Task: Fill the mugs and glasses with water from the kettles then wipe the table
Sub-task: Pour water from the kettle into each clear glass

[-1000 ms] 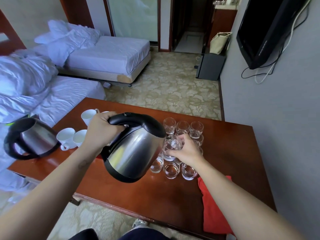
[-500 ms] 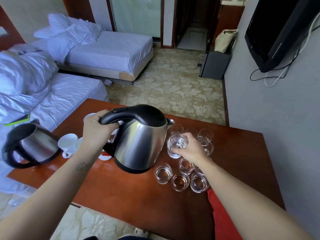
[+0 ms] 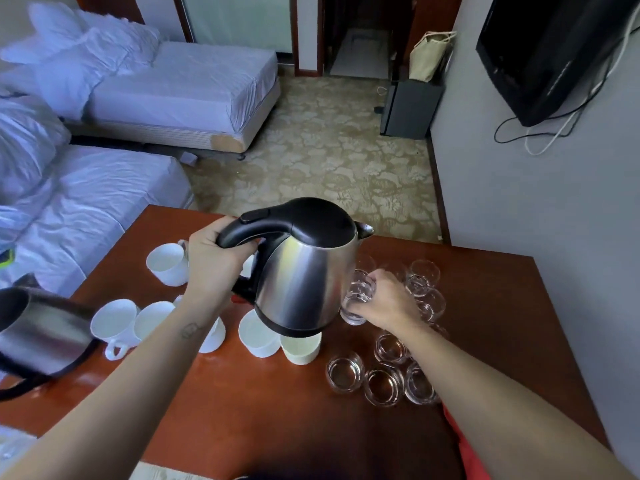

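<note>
My left hand (image 3: 214, 258) grips the black handle of a steel kettle (image 3: 304, 282), held upright above the brown table (image 3: 242, 417). My right hand (image 3: 388, 303) holds a clear glass (image 3: 356, 299) just right of the kettle's body, lifted among the other glasses (image 3: 384, 382). Several glasses stand in a cluster at the table's right. Several white mugs (image 3: 166, 261) stand at the left and under the kettle. A second steel kettle (image 3: 41, 334) sits at the table's left edge.
A red cloth (image 3: 464, 452) lies at the table's near right, partly under my right arm. Two beds stand to the left, a grey wall with a mounted TV to the right, and patterned carpet beyond the table.
The kettle has swung from a tilted pour back to upright and risen. My right hand still holds the glass, now lower and beside the kettle. The view has tipped down, showing more mugs.
</note>
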Tool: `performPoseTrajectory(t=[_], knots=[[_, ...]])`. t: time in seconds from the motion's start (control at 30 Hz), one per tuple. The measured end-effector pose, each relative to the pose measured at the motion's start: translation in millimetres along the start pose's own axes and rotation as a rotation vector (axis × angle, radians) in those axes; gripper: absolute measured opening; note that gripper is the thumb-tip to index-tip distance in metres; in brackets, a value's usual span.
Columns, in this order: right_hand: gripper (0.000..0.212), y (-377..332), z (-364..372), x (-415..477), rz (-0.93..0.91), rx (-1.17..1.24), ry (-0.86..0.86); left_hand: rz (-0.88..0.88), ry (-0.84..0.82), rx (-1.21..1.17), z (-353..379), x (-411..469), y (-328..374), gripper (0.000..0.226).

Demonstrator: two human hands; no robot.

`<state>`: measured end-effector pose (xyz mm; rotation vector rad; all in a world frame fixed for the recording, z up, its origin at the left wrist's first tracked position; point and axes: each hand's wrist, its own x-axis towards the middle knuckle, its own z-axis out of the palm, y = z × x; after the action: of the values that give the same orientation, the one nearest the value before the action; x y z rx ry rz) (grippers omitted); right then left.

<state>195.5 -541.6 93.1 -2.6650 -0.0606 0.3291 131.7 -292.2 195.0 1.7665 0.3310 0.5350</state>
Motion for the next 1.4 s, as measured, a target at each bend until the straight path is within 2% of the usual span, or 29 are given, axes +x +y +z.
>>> performPoseTrajectory(t=[0.07,0.3,0.47,0.57,0.67,0.8,0.9,1.03,1.1,1.23,1.3,1.33,1.4], knots=[[0.077,0,-2,1,-0.006,-0.008,-0.014,-0.004,-0.005,-0.036,1,8,-5,0.016],[0.071,3,-3,-4,-0.022,-0.097,-0.060,0.006,-0.043,-0.069,13,32,-9,0.023],[0.081,6,11,-7,0.031,-0.140,-0.150,-0.035,-0.063,-0.120,14,40,-14,0.020],[0.078,5,27,-11,0.029,-0.263,-0.156,-0.036,-0.071,-0.114,13,43,-16,0.022],[0.087,6,43,-18,0.036,-0.355,-0.156,-0.014,-0.093,-0.110,9,43,-17,0.022],[0.082,8,51,-20,0.097,-0.276,-0.154,0.001,-0.093,-0.110,3,44,-19,0.021],[0.078,7,44,-18,0.067,-0.273,-0.184,-0.002,-0.085,-0.112,2,47,-21,0.017],[0.077,9,31,-11,0.089,-0.267,-0.293,-0.012,-0.067,-0.121,8,56,-21,0.031],[0.067,9,25,-4,0.079,-0.315,-0.238,-0.007,-0.057,-0.129,12,63,-21,0.031],[0.042,5,5,20,0.067,-0.247,0.018,0.008,-0.059,-0.129,24,73,-20,0.030],[0.029,6,-1,36,0.031,-0.219,0.058,0.005,-0.062,-0.131,30,78,-20,0.030],[0.033,7,-1,45,0.021,-0.212,0.064,0.000,-0.064,-0.131,33,80,-21,0.029],[0.054,9,2,62,0.036,-0.195,0.034,-0.014,-0.063,-0.124,38,85,-23,0.030]])
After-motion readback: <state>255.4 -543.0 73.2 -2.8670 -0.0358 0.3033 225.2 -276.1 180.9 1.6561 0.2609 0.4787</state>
